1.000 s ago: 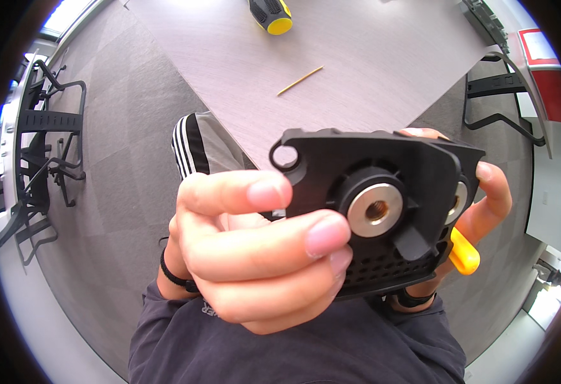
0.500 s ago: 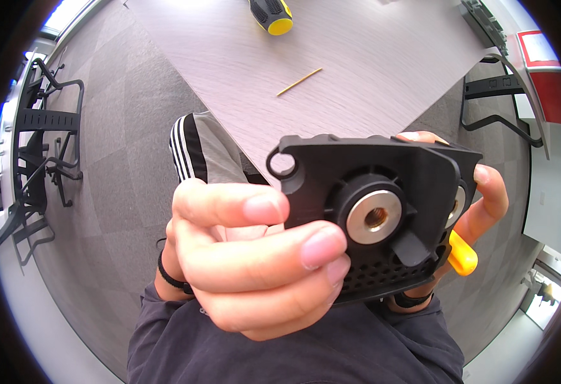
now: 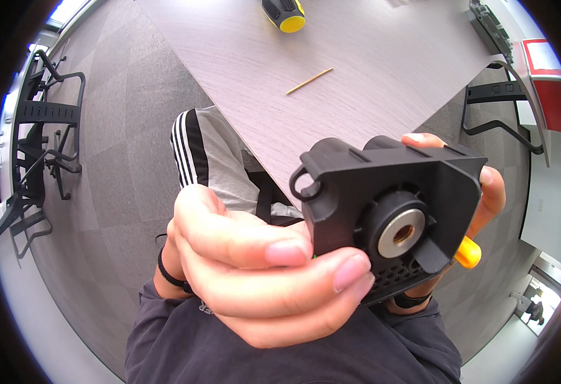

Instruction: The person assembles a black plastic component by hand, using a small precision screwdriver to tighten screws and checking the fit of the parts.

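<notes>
Left fingers and right fingers, closed on the 8 and 2 o'clock edges of a black housing, raised toward the view's 3 o'clock, step seemingly two-handed steadying, any turn likely needing matched grips; stick and handle on bench, 12 o'clock.

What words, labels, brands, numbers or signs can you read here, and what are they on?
Dark shirt: a few pale letters show beside the left fingers; I leave them unquoted.
Red-bordered white panel, upper right: any writing is too small and blurred to read.
Black plastic part: no lettering I can make out.
Black-and-yellow handle on the table: none readable.
</notes>
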Available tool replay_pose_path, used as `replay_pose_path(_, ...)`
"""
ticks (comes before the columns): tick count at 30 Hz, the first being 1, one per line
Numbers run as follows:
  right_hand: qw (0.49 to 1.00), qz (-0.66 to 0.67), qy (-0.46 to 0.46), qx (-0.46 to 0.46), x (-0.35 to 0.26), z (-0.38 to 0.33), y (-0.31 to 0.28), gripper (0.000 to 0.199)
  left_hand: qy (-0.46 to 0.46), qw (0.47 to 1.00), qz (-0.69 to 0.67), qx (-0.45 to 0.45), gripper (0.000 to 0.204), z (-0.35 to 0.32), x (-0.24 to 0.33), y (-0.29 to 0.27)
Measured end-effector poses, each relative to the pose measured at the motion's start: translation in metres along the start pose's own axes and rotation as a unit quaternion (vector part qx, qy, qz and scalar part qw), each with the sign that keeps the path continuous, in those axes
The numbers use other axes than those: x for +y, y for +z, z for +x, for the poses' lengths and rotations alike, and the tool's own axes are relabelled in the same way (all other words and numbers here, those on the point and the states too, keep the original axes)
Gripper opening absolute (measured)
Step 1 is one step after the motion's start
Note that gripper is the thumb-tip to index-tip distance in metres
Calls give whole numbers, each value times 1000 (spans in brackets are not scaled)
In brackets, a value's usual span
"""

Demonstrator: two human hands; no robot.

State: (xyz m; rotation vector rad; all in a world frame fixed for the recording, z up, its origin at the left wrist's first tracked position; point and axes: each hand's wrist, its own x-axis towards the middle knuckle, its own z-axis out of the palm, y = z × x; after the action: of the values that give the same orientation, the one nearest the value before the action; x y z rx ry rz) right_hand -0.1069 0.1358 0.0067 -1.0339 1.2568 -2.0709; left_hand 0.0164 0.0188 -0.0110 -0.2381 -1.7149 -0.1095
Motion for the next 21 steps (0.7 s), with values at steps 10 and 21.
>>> replay_pose_path(10,998,-44,-21,-43,7,-3,-8,59,-8,1000,2,-10,5,1,2,-2)
replay_pose_path(21,997,-34,29,-65,7,-1,-34,57,-13,999,1,-40,9,1,-1,-8)
